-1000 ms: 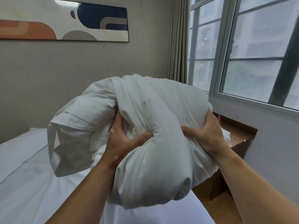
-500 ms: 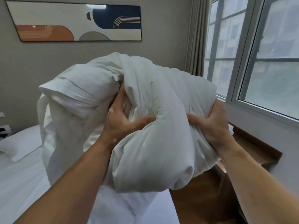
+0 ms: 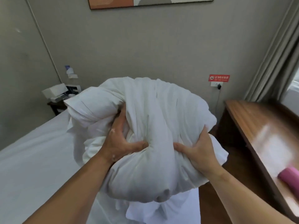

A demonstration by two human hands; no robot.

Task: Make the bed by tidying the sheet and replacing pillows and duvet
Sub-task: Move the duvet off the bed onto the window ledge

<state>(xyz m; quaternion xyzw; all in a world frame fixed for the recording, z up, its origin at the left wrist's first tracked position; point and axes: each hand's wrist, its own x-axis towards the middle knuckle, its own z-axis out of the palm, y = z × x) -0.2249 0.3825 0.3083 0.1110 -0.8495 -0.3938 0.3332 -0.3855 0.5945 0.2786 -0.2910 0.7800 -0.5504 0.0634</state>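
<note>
A bunched white pillow [image 3: 153, 120] is held up in front of me, above the near right side of the bed. My left hand [image 3: 119, 139] grips its middle, thumb dug into the fabric. My right hand [image 3: 199, 152] grips its right side with curled fingers. Loose white cloth hangs below the bundle. The white sheet on the bed [image 3: 32, 159] lies flat to the left, with faint wrinkles. The head end of the bed is partly hidden behind the pillow.
A wooden desk [image 3: 258, 126] stands close on the right, with a pink object [image 3: 289, 177] on it. A nightstand with a white box [image 3: 55, 92] sits at the far left. A grey curtain [image 3: 278, 62] hangs right; a plug and cord [image 3: 218, 88] are on the wall.
My view has swung left from the window toward the wall at the head of the bed. Both hands keep their grip, and the pillow has come lower.
</note>
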